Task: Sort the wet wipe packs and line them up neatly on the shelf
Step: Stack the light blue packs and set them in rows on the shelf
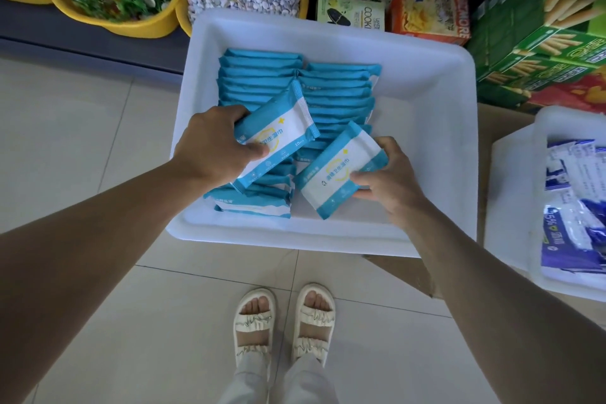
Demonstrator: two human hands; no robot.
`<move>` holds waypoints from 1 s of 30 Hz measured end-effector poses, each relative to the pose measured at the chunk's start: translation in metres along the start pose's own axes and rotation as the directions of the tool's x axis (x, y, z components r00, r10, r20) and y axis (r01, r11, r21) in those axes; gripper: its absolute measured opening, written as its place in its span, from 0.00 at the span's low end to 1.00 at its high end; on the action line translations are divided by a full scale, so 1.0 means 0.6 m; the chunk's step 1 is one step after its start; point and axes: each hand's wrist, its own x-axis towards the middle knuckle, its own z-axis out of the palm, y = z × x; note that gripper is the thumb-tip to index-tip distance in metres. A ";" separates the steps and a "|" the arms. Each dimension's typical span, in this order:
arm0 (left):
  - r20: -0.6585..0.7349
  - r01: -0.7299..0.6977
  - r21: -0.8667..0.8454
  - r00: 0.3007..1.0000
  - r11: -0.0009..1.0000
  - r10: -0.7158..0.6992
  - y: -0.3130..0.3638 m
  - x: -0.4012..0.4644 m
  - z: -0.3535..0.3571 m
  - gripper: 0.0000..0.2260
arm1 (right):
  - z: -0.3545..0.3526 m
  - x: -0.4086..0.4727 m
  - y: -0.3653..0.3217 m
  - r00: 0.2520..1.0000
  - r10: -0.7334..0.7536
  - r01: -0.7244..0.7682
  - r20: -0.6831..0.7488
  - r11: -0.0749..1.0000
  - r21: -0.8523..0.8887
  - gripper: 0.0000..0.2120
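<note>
left pack [277,134]: teal and white, held above the left row [259,82] in the white bin [436,128]. long axis runs diagonally, far end up-right, printed face up. left hand [213,147] grips its near-left end, thumb on the face, fingers curled under.

right pack [341,170]: same kind, low over the near end of the right row [341,92], same diagonal lie, face up. right hand [390,174] grips its right edge, fingers curled round it.

both rows stand on edge, long axes across the bin, packed close. right part of the bin floor bare.

step in hand, judged: adding the two packs to the rows. to do it well: turn each pack until its long axis matches the row, tip it on edge, face same way as its neighbours, press flush so the ends line up.

around: second bin [537,141] at right with blue packs [570,207]; yellow tubs [154,23], snack boxes [429,15] behind; tiled floor [82,128].
</note>
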 end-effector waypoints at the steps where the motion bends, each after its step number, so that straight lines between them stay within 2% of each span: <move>1: 0.001 -0.004 0.007 1.000 1.000 0.004 0.001 -0.001 0.000 0.08 | 0.006 0.008 0.007 0.999 0.021 -0.021 -0.044 1.000 0.003 0.12; 3: 0.005 -0.012 0.014 1.000 1.000 0.012 0.001 -0.001 -0.001 0.08 | 0.014 0.020 0.020 0.987 0.025 -0.044 -0.157 0.991 -0.124 0.07; 5: 0.005 -0.014 0.010 1.000 1.000 0.014 -0.001 -0.001 -0.002 0.08 | 0.011 0.026 0.030 0.978 -0.055 -0.025 -0.200 0.927 -0.375 0.08; 6: 0.005 -0.012 0.008 1.000 1.000 0.012 -0.002 -0.001 -0.003 0.08 | 0.007 0.026 0.031 0.974 -0.092 -0.004 -0.208 0.907 -0.421 0.09; 9: 0.011 -0.001 0.006 1.000 1.000 0.001 -0.006 -0.003 0.000 0.09 | -0.008 0.023 0.034 0.959 -0.148 0.063 -0.240 0.943 -0.328 0.09; 12: 0.010 0.007 0.005 1.000 1.000 -0.007 -0.007 -0.006 0.007 0.10 | -0.013 0.024 0.060 0.967 -0.056 0.012 -0.250 0.984 -0.175 0.09; 13: 0.010 0.005 0.005 1.000 1.000 -0.006 -0.007 -0.007 0.009 0.11 | -0.011 0.026 0.073 0.977 -0.019 -0.021 -0.213 0.982 -0.186 0.08; 15: 0.011 -0.001 0.013 1.000 1.000 0.001 -0.006 -0.007 0.012 0.11 | -0.011 0.025 0.088 0.994 0.044 -0.074 -0.096 0.941 -0.330 0.06; 17: 0.008 -0.004 0.026 1.000 1.000 0.003 -0.007 -0.006 0.011 0.11 | -0.008 0.021 0.082 0.999 -0.005 -0.019 -0.050 0.880 -0.475 0.18; 18: 0.007 -0.001 0.030 1.000 1.000 0.000 -0.009 -0.005 0.011 0.11 | -0.004 0.017 0.075 0.993 -0.102 0.052 -0.056 0.820 -0.571 0.23; 19: 0.005 0.004 0.034 1.000 0.999 -0.004 -0.010 -0.003 0.009 0.11 | -0.001 0.013 0.068 0.972 -0.233 0.144 -0.039 0.714 -0.685 0.27; 21: 0.001 0.013 0.034 1.000 0.999 -0.013 -0.011 -0.001 0.007 0.10 | 0.007 0.010 0.057 0.901 -0.426 0.269 0.075 0.414 -0.870 0.34; 22: 0.000 0.014 0.029 1.000 0.999 -0.014 -0.011 0.000 0.006 0.10 | 0.009 0.014 0.060 0.871 -0.471 0.295 0.138 0.277 -0.915 0.37; 23: -0.002 0.013 0.028 1.000 1.000 -0.013 -0.011 0.001 0.005 0.11 | 0.010 0.018 0.062 0.848 -0.497 0.308 0.183 0.183 -0.934 0.39; 26: -0.005 0.001 0.043 1.000 0.999 -0.001 -0.012 0.001 0.005 0.12 | 0.008 0.030 0.072 0.807 -0.543 0.298 0.230 0.038 -0.954 0.42; 30: -0.016 0.001 0.044 1.000 0.999 -0.001 -0.015 0.001 0.007 0.13 | 0.008 0.038 0.070 0.743 -0.604 0.293 0.288 -0.095 -0.952 0.37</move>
